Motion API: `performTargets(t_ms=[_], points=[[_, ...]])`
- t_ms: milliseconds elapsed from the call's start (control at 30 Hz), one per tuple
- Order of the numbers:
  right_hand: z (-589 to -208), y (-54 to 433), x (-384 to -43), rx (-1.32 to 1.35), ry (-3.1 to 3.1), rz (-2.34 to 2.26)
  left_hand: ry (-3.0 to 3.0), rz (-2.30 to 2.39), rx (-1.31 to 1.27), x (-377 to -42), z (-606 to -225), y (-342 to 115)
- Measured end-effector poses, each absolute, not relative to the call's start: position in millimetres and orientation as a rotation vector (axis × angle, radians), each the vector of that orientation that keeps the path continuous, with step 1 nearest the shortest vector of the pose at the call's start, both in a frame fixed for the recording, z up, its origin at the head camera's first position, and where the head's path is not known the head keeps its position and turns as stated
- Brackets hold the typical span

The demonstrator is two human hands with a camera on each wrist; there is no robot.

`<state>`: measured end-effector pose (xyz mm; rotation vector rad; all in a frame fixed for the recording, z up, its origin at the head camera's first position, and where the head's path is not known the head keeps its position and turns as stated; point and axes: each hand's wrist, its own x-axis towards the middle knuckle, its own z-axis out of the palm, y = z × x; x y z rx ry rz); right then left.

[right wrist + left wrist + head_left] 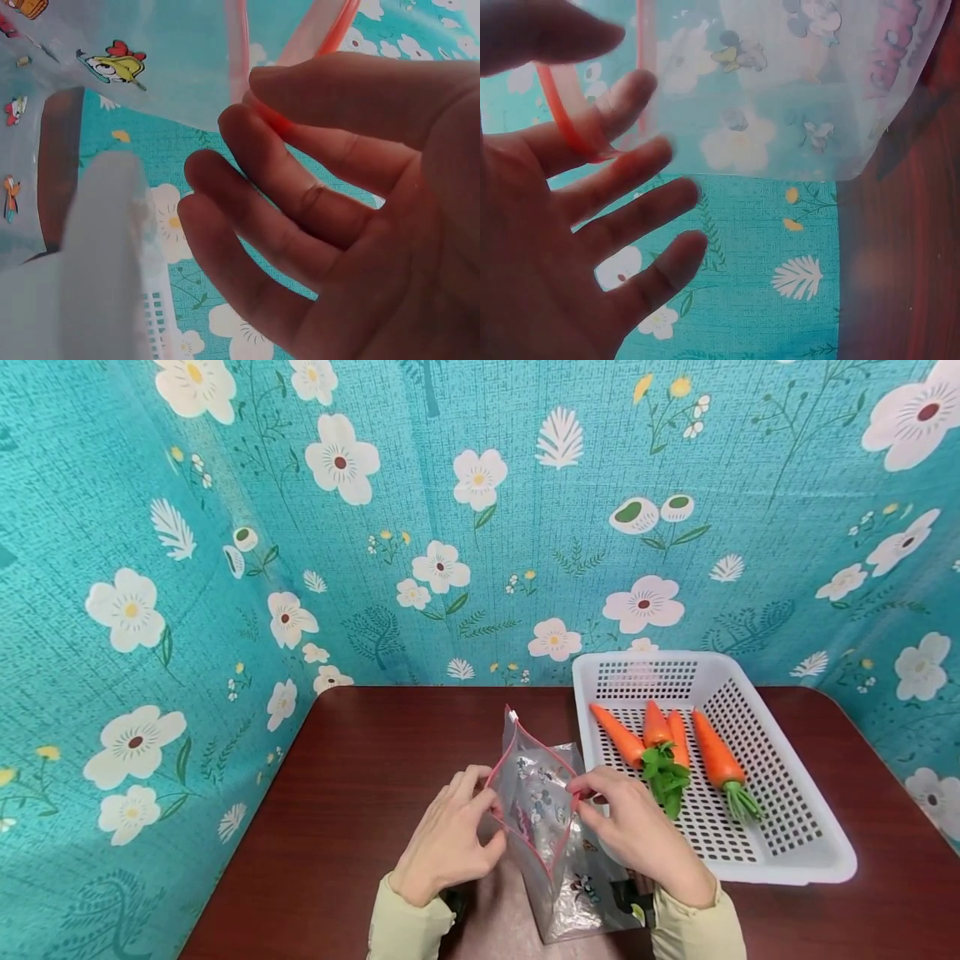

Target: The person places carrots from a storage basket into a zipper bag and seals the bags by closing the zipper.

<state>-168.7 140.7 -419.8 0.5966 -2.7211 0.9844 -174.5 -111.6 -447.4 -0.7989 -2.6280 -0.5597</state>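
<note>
A clear zip bag (538, 802) with a red zip edge and cartoon prints stands over the table, its mouth spread wide. My left hand (457, 827) is at the left side of the mouth, with fingers touching the red edge. In the left wrist view the fingers of that hand (592, 187) are spread and fairly straight, and the thumb stands apart from them. On the opposite side, my right hand (637, 822) pinches the red edge between thumb and index finger. The right wrist view shows the other fingers of this hand (322, 202) loosely bent below the pinch.
To the right is a white perforated basket (813, 806) holding several carrots (717, 752), some with green tops (665, 777). The basket stands close beside my right hand and the bag. Under everything is a dark red-brown table (360, 777), with a flowered teal cloth (420, 510) behind it.
</note>
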Motion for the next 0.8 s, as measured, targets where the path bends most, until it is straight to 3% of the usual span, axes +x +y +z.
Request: performTargets(t_ms=[500, 800], points=[[-415.6, 146.5, -170.4, 0.424, -2.767, 0.985, -2.782, -0.730, -0.753, -172.6, -446.2, -115.2], [-414.6, 149.3, -170.5, 0.415, -2.799, 1.008, -2.821, -0.833, -0.558, -174.1, -445.3, -113.3]])
